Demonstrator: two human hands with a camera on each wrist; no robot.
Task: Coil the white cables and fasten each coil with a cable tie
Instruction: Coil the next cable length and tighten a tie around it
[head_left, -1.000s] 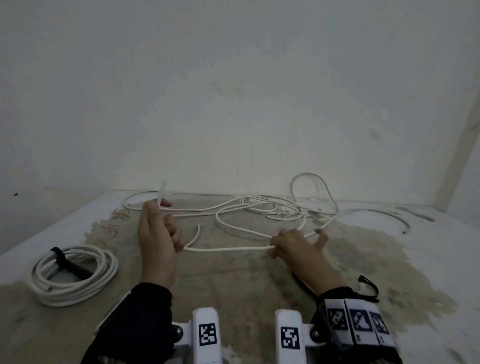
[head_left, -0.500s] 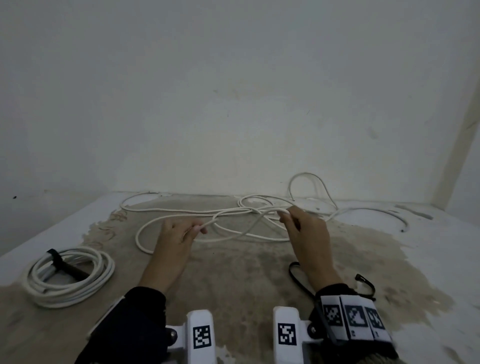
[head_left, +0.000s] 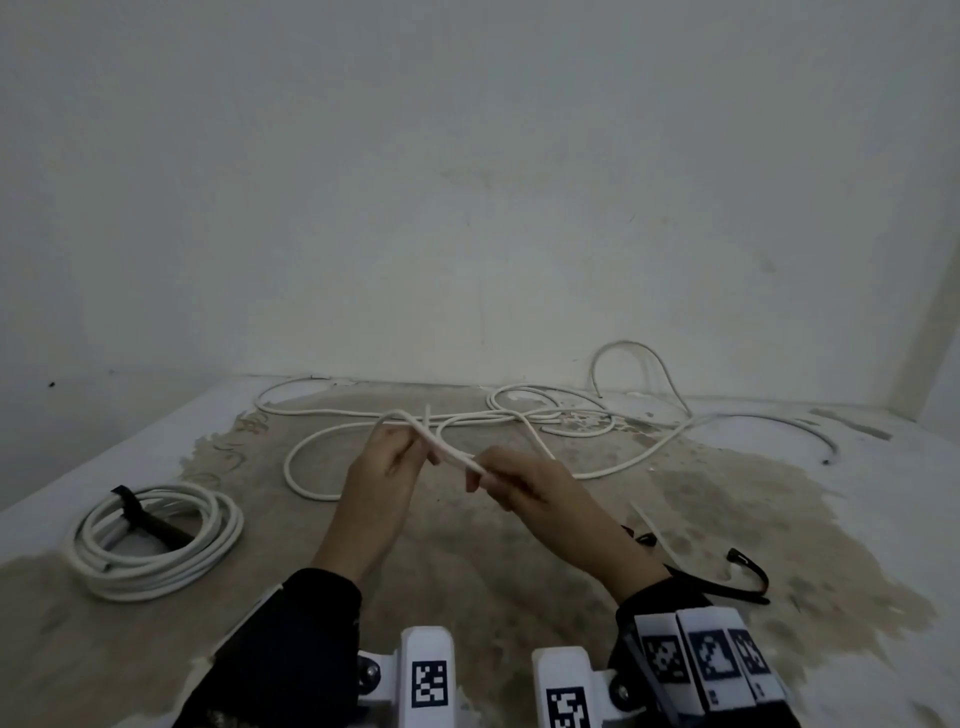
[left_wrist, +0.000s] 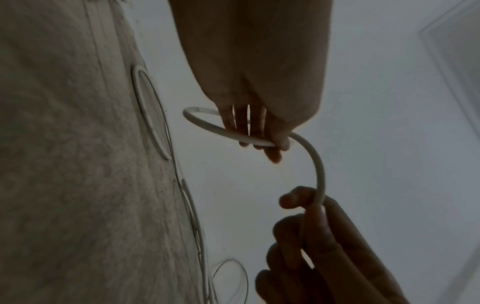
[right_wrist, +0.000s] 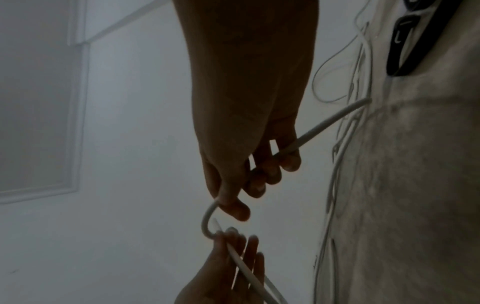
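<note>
You are holding the loose white cable (head_left: 451, 451) in both hands, lifted above the stained table (head_left: 519, 561). Your left hand (head_left: 382, 470) is curling its fingers around one stretch of it, with a short end of the cable sticking up just beyond the fingers. Your right hand (head_left: 514, 480) is pinching the next stretch between thumb and fingers, so a short, curved span is running between the two hands. From the left wrist view, that span (left_wrist: 318, 164) is bending in an arc from your left fingers (left_wrist: 272, 148) down into your right hand (left_wrist: 311, 236). Beyond your hands, the rest of the cable is lying in loose, tangled loops on the table, reaching toward the wall (head_left: 467, 182). A finished coil (head_left: 156, 540), already bound with a dark tie (head_left: 130, 512), is sitting on the table well to the left of your left hand. A black cable tie (head_left: 748, 577) is lying on the table just right of your right wrist, beside a thin pale strip (head_left: 652, 530).
</note>
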